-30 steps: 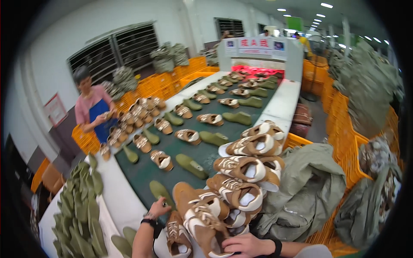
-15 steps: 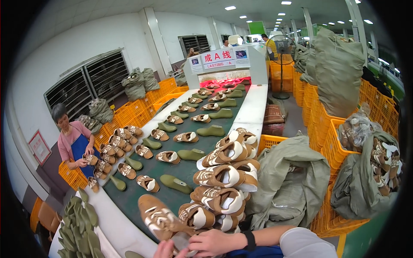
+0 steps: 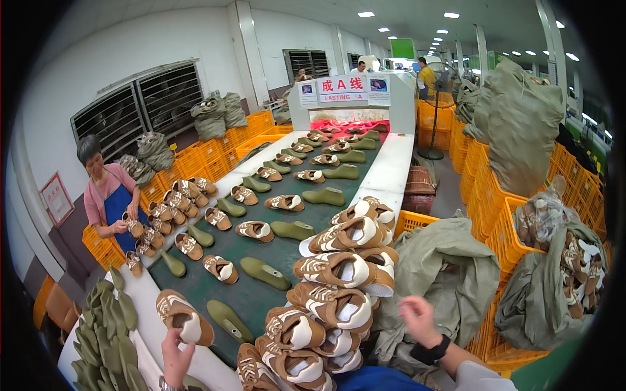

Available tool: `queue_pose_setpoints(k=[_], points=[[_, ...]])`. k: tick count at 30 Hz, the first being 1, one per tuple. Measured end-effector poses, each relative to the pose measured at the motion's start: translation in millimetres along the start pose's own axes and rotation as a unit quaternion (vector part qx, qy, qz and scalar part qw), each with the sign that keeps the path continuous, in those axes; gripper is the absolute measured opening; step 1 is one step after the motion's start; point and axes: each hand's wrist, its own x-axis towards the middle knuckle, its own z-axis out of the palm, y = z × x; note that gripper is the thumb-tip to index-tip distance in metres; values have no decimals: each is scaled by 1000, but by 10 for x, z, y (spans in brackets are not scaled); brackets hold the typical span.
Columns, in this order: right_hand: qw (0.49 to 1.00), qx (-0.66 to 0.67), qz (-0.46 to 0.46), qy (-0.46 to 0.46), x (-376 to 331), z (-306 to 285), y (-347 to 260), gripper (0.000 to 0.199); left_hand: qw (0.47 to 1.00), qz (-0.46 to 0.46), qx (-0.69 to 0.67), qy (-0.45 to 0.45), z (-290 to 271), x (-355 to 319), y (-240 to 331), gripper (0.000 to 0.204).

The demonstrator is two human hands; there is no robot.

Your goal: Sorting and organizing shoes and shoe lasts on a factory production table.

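Note:
My left hand [image 3: 176, 355] grips a brown and white shoe upper [image 3: 177, 309] by its heel end, over the left edge of the green conveyor belt [image 3: 191, 283]. A green shoe last [image 3: 228, 320] lies on the belt just right of it. My right hand [image 3: 420, 320], with a dark wristband, is raised beside the grey-green sack [image 3: 450, 280], its fingers loosely bent and nothing visible in them. Between my hands rises a pile of brown and white shoe uppers [image 3: 329, 267]. Green lasts [image 3: 107, 326] are heaped at the near left.
Shoe uppers and lasts lie in rows along the belt toward a white machine [image 3: 352, 98]. Across the left side a co-worker [image 3: 117, 195] handles a shoe beside more shoes [image 3: 171, 212]. Orange crates [image 3: 505, 221] and stuffed sacks [image 3: 525, 130] line the right.
My left hand has carried the shoe upper left from in front of the pile. My right hand has let go of it and moved right and up. A last beside the shoe is now exposed.

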Motion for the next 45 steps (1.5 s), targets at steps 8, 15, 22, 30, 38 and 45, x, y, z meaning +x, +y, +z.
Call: queue_pose_setpoints(k=[8,15,22,30,38,45], points=[[772,-604,-1,-197,-938,-746,2026,65,990,-100,62,-77,385,488,-1391,31],[724,-614,218,-225,-762,-673,2576,65,977,-83,155,-122,601,852,-1957,31],[765,-622,41,-164,-844,-698,2843,44,948,-133,283,-59,612,928,-3082,37],[729,-660,90,-157,-931,-743,2710,36,945,-50,313,-78,613,926,-2730,56],[814,-432,256,-293,-400,-689,2401,67,967,61,174,-173,243,449,-204,50],[925,-197,305,-112,1193,-1862,1647,67,939,69,53,-332,424,-305,653,50]])
